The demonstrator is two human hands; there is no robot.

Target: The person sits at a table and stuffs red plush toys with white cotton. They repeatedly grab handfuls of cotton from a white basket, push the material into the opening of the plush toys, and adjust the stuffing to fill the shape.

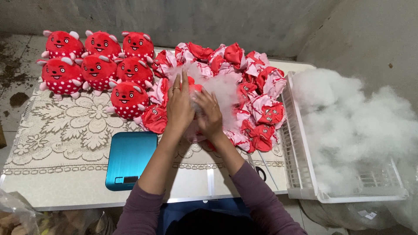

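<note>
Landmark: blue scale (129,160), flat on the desk (65,187), on the near edge of a lace cloth (69,126).
Thing in hand: one unstuffed toy skin (194,130), red and pink, with a wad of white stuffing (220,89) at its top; it sits just beyond and right of the scale.
Axis: cannot be told with confidence; the skin is crumpled and mostly covered by the hands. The stuffing rises from its far end, away from the person.
Left hand (179,106): fingers extended and pressed flat along the left side of the skin, grip loose rather than closed; ring on one finger.
Right hand (210,115): fingers curled over the top of the skin and stuffing, grip partly closed on them; ring visible.
Beyond the scale, left: seven finished red plush toys (98,65) with white dots, in rows on the lace cloth.
Beyond the scale, right: pile of empty skins (257,100), crowding around both hands.
Far right of the scale: white slatted crate (300,174), heaped with loose stuffing (348,126).
Right of the scale, near desk edge: a thin rod (267,167) and a dark-handled tool (260,172), partly hidden by the right forearm.
</note>
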